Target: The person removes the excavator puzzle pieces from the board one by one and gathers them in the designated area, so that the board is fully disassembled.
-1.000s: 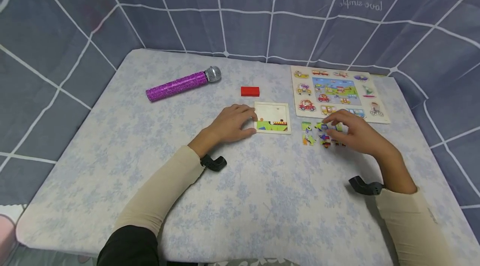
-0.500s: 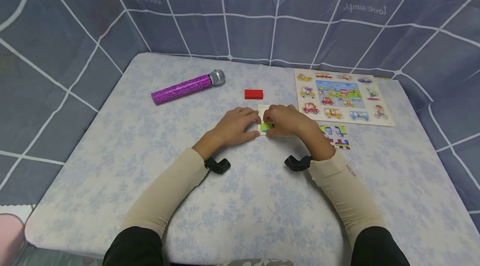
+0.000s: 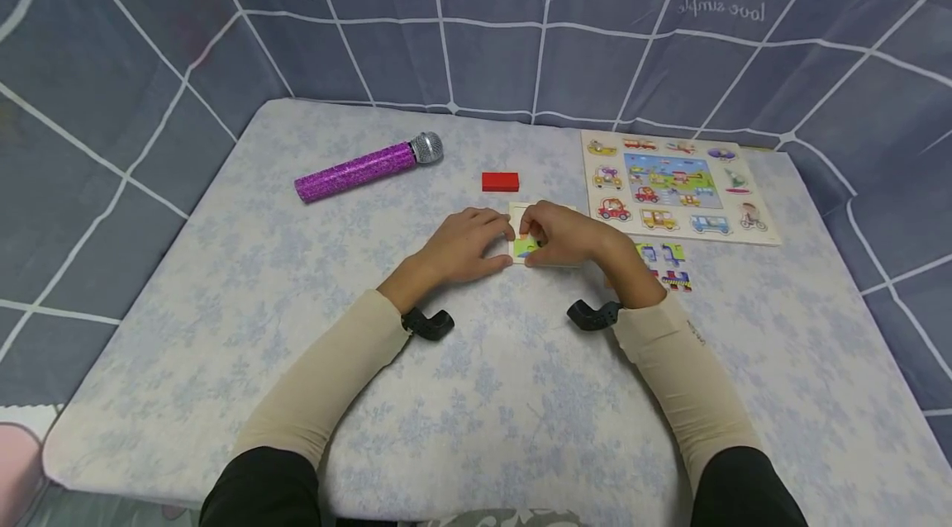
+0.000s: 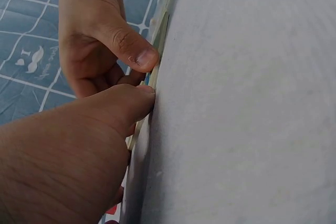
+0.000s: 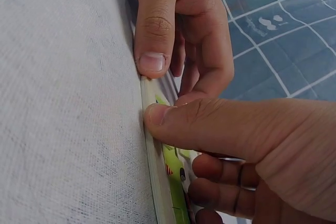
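Observation:
A small wooden puzzle tray (image 3: 549, 261) lies mid-table, mostly covered by both hands. My left hand (image 3: 500, 244) pinches its left edge, thumb on the near side; in the left wrist view this hand (image 4: 140, 98) is on the tray's thin edge (image 4: 167, 9). My right hand (image 3: 530, 236) is curled over a green puzzle piece (image 3: 526, 247) in the tray. In the right wrist view its thumb (image 5: 160, 115) presses the tray's near edge (image 5: 157, 192) while its fingers hold the green piece (image 5: 176, 174) on top. Several loose puzzle pieces (image 3: 665, 264) lie to the right.
A large vehicle puzzle board (image 3: 673, 184) lies at the back right. A red block (image 3: 499, 181) sits just behind the tray, and a purple glitter microphone (image 3: 364, 168) lies at the back left. A grey checked curtain (image 3: 476, 15) surrounds the table (image 3: 476, 395).
My right hand left the loose pieces on the right and came left to the tray with a piece. My left hand stayed on the tray's left edge.

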`<move>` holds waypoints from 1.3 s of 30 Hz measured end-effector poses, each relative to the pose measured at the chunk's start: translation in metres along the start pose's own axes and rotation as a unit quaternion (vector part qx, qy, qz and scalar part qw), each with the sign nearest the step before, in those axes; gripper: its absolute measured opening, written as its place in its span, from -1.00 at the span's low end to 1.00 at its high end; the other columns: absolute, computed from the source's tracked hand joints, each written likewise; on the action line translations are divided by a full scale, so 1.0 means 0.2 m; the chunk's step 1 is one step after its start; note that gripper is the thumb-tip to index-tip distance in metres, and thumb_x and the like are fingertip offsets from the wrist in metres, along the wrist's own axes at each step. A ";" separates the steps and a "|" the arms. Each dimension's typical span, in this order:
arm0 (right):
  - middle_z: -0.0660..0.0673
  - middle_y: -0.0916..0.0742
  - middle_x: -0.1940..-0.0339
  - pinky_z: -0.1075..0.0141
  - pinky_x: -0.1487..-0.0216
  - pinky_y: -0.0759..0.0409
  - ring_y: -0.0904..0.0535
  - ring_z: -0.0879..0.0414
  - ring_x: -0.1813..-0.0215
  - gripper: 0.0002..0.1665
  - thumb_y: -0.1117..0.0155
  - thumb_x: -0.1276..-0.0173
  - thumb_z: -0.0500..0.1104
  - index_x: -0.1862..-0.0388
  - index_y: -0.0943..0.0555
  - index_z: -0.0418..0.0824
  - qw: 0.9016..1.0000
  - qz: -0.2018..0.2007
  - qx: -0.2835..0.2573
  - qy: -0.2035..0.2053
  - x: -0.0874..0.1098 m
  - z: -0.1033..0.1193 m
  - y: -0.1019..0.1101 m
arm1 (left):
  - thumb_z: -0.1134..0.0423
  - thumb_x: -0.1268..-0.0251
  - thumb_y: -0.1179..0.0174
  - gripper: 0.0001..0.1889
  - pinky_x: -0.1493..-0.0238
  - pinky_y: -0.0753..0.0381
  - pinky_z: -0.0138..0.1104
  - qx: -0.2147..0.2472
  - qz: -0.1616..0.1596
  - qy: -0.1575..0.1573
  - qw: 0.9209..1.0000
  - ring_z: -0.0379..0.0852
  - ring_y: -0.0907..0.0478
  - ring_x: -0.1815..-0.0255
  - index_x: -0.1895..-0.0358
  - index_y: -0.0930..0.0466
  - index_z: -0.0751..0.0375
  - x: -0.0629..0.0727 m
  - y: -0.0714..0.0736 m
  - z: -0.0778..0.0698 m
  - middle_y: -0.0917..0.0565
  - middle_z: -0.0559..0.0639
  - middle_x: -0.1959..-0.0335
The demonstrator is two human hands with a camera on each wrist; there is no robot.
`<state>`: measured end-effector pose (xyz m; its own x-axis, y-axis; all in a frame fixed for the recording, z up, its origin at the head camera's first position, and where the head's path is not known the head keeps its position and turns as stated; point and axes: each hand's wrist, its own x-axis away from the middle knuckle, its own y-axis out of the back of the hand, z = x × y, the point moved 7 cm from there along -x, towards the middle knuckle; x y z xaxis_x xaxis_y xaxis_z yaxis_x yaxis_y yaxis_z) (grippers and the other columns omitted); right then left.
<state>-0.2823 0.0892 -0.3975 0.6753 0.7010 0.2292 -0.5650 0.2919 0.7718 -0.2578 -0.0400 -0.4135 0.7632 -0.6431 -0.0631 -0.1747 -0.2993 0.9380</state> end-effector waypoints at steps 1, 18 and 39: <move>-0.18 -0.55 0.20 0.13 0.11 -0.47 -0.44 -0.02 0.18 -0.56 -0.54 -0.22 -0.26 0.03 -0.51 -0.32 1.000 -0.001 -0.002 0.003 0.00 0.00 0.00 | -0.06 -0.43 -0.24 -0.61 -0.34 -0.31 0.01 0.000 -0.001 -0.001 1.000 0.11 -0.32 -0.42 -0.18 -0.56 0.04 0.00 0.00 0.00 -0.43 0.06 -0.43; -0.11 -0.60 0.32 0.18 0.18 -0.49 -0.48 0.03 0.25 -0.75 -0.35 -0.27 -0.45 0.11 -0.56 -0.30 0.998 -0.022 -0.021 0.046 0.03 0.01 0.03 | -0.06 -0.43 -0.24 -0.60 -0.35 -0.31 0.00 0.002 -0.004 -0.007 1.000 0.11 -0.33 -0.41 -0.16 -0.55 0.07 0.00 -0.01 0.00 -0.44 0.07 -0.42; -0.08 -0.56 0.41 0.18 0.29 -0.43 -0.45 0.04 0.34 -0.78 -0.21 -0.20 -0.49 0.22 -0.55 -0.26 0.990 -0.116 0.004 0.075 0.09 0.05 0.20 | -0.06 -0.44 -0.23 -0.62 -0.37 -0.29 -0.02 0.000 -0.005 0.000 1.000 0.11 -0.32 -0.42 -0.15 -0.56 0.07 0.00 0.00 0.01 -0.44 0.07 -0.43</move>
<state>-0.2881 0.1071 -0.3577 0.7087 0.7041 -0.0448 -0.3984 0.4519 0.7981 -0.2589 -0.0407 -0.4134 0.7650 -0.6399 -0.0734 -0.1657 -0.3057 0.9376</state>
